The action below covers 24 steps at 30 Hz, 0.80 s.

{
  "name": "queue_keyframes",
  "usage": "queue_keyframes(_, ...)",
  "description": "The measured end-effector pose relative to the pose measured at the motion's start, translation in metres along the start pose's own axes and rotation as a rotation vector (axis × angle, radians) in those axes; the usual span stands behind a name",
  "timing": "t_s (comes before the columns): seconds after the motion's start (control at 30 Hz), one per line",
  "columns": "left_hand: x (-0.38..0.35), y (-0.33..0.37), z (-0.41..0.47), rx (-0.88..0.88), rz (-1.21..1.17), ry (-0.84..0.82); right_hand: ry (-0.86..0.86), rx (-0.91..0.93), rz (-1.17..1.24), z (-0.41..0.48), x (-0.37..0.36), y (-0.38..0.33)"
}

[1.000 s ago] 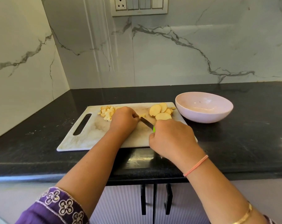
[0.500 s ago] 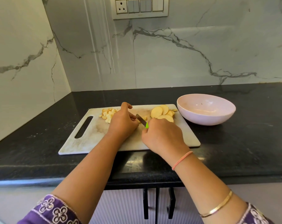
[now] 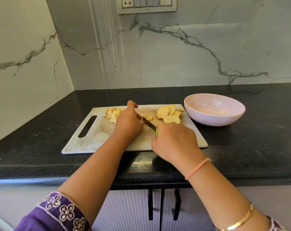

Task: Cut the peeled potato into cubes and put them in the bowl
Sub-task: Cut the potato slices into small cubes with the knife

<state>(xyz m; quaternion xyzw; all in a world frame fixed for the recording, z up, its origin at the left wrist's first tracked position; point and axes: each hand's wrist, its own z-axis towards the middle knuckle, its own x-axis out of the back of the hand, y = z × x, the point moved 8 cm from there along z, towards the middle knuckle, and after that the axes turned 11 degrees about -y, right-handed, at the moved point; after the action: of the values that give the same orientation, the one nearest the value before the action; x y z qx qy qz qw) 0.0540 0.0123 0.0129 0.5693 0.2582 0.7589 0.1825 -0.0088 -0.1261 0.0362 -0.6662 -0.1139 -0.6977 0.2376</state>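
On the white cutting board (image 3: 98, 140) my left hand (image 3: 128, 120) holds down potato strips (image 3: 149, 117) in the board's middle, its index finger raised. My right hand (image 3: 173, 142) grips a knife (image 3: 149, 124) with a green handle; the blade tip meets the strips right beside my left fingers. A pile of potato cubes (image 3: 114, 114) lies at the board's far left, partly hidden by my left hand. Several round potato slices (image 3: 169, 113) lie at the far right of the board. The pale pink bowl (image 3: 231, 114) stands to the right of the board with nothing visible in it.
The board lies on a black stone counter (image 3: 249, 147) in a corner of marble walls. A switch panel (image 3: 147, 5) is on the back wall. Cabinet doors with black handles (image 3: 161, 204) are below the counter edge.
My right hand with the knife has moved left and away from me, toward the strips. My left hand's index finger has lifted. The camera has tilted slightly down.
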Motion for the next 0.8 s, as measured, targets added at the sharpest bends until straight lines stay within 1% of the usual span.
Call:
queue_keyframes(0.13, -0.003, -0.002, -0.004, 0.004, -0.01, 0.002, -0.008, 0.0, 0.013, -0.009, -0.002, 0.007)
queue_keyframes(0.2, 0.0, -0.002, -0.004, 0.001, -0.024, 0.02, -0.003, -0.005, 0.069, -0.011, 0.004, 0.012)
queue_keyframes(0.27, 0.002, -0.002, -0.003, -0.01, -0.032, 0.03, 0.04, -0.014, 0.124, -0.011, 0.011, 0.017)
queue_keyframes(0.37, 0.003, -0.001, -0.002, -0.012, -0.037, 0.043, 0.098, -0.065, 0.148, -0.006, 0.015, 0.029)
queue_keyframes(0.5, 0.0, -0.002, -0.004, -0.009, -0.035, 0.044, 0.095, -0.126, 0.122, 0.001, 0.006, 0.043)
queue_keyframes(0.6, 0.002, -0.002, -0.004, -0.007, -0.036, 0.044, 0.068, -0.077, 0.114, 0.007, -0.001, 0.037)
queue_keyframes(0.67, 0.003, -0.002, -0.004, 0.001, -0.037, 0.047, 0.08, -0.036, 0.154, 0.01, -0.001, 0.036)
queue_keyframes(0.8, 0.004, 0.0, -0.002, -0.008, -0.032, 0.024, 0.128, -0.055, 0.219, 0.017, 0.003, 0.049)
